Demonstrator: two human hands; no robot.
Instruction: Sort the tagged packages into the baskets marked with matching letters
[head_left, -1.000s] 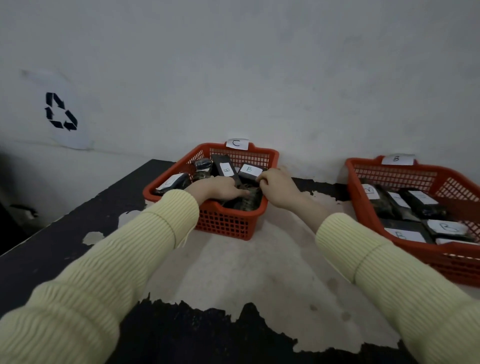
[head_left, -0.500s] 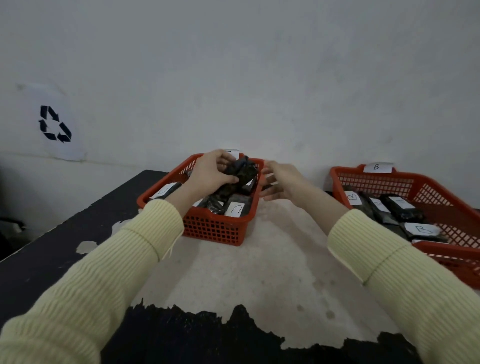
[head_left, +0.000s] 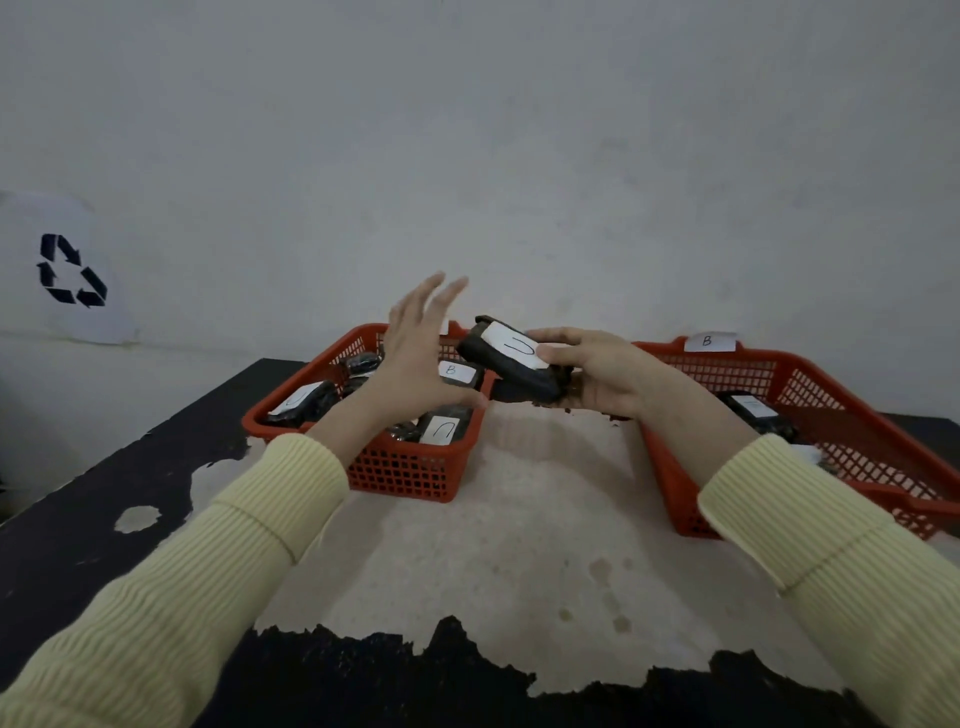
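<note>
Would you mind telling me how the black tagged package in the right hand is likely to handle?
The package probably stays stiff: it juts past the right hand without sagging. Its flat, blocky shape seems unlikely to roll. One hand holds it, so it is likely light.

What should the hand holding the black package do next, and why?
Probably turn the package in the right hand to read its tag properly. The mark looks like a sideways C, and the nearby basket is marked B, so dropping it there would likely be wrong.
</note>
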